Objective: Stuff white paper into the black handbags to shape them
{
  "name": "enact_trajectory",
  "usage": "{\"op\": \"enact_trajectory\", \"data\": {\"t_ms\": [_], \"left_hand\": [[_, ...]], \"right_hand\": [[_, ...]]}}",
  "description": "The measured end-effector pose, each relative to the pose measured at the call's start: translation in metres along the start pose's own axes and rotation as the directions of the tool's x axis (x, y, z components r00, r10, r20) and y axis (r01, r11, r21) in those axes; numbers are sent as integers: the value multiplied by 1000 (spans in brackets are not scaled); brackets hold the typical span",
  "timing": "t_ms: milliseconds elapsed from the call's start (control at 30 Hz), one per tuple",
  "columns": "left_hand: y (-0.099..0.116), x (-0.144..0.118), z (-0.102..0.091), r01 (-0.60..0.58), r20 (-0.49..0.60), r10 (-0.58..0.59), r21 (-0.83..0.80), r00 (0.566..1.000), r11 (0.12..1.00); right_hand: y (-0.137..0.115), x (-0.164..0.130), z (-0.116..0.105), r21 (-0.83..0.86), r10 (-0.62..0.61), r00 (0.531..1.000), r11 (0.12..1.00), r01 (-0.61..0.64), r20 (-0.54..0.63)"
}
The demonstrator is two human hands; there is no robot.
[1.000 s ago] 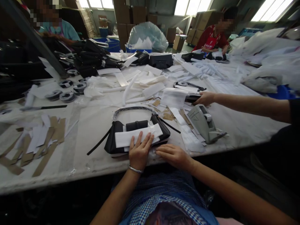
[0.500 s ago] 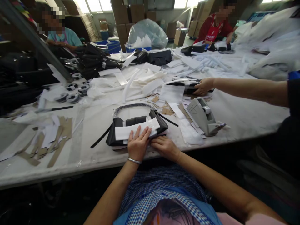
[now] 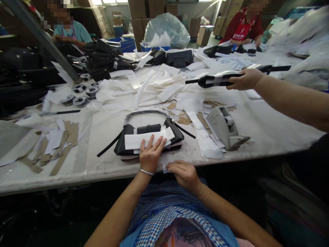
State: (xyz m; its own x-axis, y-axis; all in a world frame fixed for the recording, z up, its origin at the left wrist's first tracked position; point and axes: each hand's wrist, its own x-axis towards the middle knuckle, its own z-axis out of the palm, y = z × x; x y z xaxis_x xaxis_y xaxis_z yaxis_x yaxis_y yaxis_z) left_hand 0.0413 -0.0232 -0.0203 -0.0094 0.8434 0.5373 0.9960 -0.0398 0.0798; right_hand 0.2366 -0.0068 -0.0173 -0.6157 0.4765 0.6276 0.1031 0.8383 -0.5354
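A small black handbag (image 3: 126,142) lies flat near the table's front edge, a white paper strip (image 3: 138,140) folded across its front and its handle (image 3: 144,113) arched behind it. My left hand (image 3: 150,153) presses flat on the strip and bag, fingers spread. Just below the table edge my right hand (image 3: 184,173) pinches a small white scrap of paper (image 3: 165,167).
A grey tape dispenser (image 3: 224,127) stands right of the bag. A co-worker's hand (image 3: 244,79) at the right holds a black bag above the table. Brown card strips (image 3: 58,145) lie at the left, tape rolls (image 3: 77,99) and white paper sheets (image 3: 164,85) behind. Two people sit at the far side.
My right hand has pulled back off the bag to the table edge with a white scrap. The co-worker's hand has lifted a black bag off the table.
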Motion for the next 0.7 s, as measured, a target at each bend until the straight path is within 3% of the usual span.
{"op": "enact_trajectory", "data": {"t_ms": [133, 333, 500, 700], "left_hand": [[0, 1, 2, 2, -6, -2, -18, 1000, 1000], [1, 1, -2, -26, 11, 26, -13, 1000, 1000], [2, 0, -4, -43, -7, 43, -13, 999, 999], [0, 1, -5, -40, -67, 34, -89, 997, 995]], "right_hand": [[-9, 8, -7, 0, 0, 1000, 1000, 0, -1], [-3, 48, -27, -42, -49, 998, 998, 50, 30], [18, 83, -30, -162, -8, 1000, 987, 4, -29], [52, 109, -15, -260, 110, 994, 960, -103, 14]]}}
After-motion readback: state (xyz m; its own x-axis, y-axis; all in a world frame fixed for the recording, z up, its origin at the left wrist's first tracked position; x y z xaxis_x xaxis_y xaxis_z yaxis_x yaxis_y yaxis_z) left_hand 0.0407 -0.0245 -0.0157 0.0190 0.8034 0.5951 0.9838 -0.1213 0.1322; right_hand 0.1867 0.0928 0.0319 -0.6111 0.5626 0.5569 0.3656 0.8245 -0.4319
